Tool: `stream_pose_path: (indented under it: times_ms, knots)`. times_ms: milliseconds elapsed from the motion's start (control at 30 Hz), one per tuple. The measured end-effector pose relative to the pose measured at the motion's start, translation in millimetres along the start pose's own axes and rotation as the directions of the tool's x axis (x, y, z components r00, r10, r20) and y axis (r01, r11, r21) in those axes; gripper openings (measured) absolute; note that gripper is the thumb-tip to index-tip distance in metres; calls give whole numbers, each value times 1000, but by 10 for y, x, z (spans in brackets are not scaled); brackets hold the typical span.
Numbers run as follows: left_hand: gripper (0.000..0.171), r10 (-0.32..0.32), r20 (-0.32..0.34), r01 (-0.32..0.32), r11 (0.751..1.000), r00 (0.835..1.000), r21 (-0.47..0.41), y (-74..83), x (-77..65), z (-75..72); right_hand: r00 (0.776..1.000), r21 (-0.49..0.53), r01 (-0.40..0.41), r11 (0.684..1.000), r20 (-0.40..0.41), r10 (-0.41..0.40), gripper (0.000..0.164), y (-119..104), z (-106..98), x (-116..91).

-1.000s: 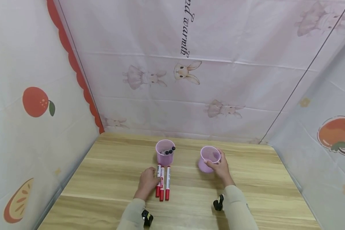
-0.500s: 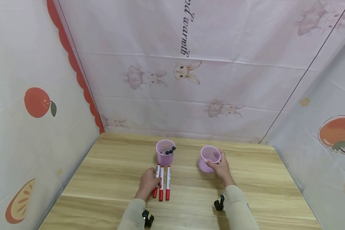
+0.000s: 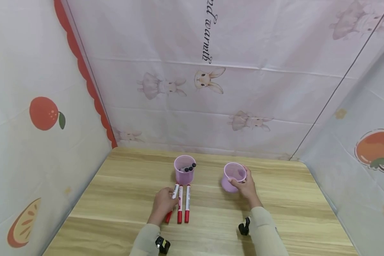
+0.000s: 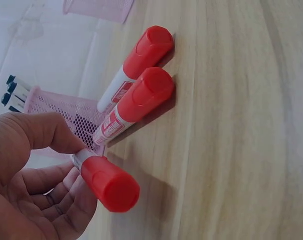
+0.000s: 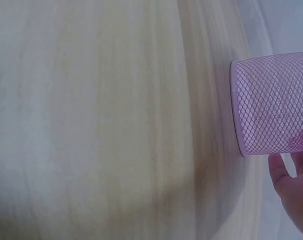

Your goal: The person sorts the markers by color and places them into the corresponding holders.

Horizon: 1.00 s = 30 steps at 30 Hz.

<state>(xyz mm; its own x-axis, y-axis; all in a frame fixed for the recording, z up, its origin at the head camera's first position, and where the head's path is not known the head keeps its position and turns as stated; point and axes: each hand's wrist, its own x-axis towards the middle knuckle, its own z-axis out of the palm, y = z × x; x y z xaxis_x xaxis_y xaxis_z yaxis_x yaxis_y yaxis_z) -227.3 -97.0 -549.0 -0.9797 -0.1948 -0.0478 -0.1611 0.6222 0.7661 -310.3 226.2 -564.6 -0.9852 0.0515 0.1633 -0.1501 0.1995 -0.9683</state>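
Observation:
In the head view my left hand (image 3: 163, 203) pinches a red-capped white marker (image 3: 175, 191) between thumb and fingers. The left wrist view shows that marker's red cap (image 4: 111, 185) tilted up off the table, its other end hidden by the hand. Two similar markers lie side by side just to the right, a middle marker (image 3: 180, 204) and a right-hand marker (image 3: 187, 203). My right hand (image 3: 248, 188) grips a pink mesh pen cup (image 3: 229, 185) by its right side, thumb at the rim. This cup stands upright, and nothing shows inside.
A second pink mesh pen cup (image 3: 184, 177) stands behind the markers, with several black-capped pens (image 3: 188, 169) leaning in it. The wooden table (image 3: 211, 231) meets printed fabric walls (image 3: 185, 117) at the back and sides.
My left hand has picked up the leftmost marker; its near end has swung left and lifted, away from the other two. The right hand and its cup have stayed in place.

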Motion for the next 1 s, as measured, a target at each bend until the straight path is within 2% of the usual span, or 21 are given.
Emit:
stream_pose_path:
  times_ms: [233,467,567,700,900,1000]
  knots:
    - [40,11,1,-11,998,1000,-67,8,-70,-44,1000,-13,15,1000,4,-15,87,-31,-3,-37]
    - [39,18,-11,-19,994,1000,-105,28,-115,-50,1000,41,-9,999,21,8,85,-341,-9,-155]
    - [37,59,-30,-63,988,998,-140,44,-132,-50,1000,35,-3,999,25,2,86,-377,-7,-168]
    - [37,102,-53,-111,975,993,-194,78,-152,-31,1000,44,4,999,13,-5,86,-325,-8,-137]
    - [39,142,-50,-150,958,989,-243,128,-187,44,1000,26,22,999,-3,-22,85,-52,-2,-45]
    - [39,150,-68,-163,950,986,-265,155,-200,74,1000,46,9,999,2,-9,85,-75,5,-62]
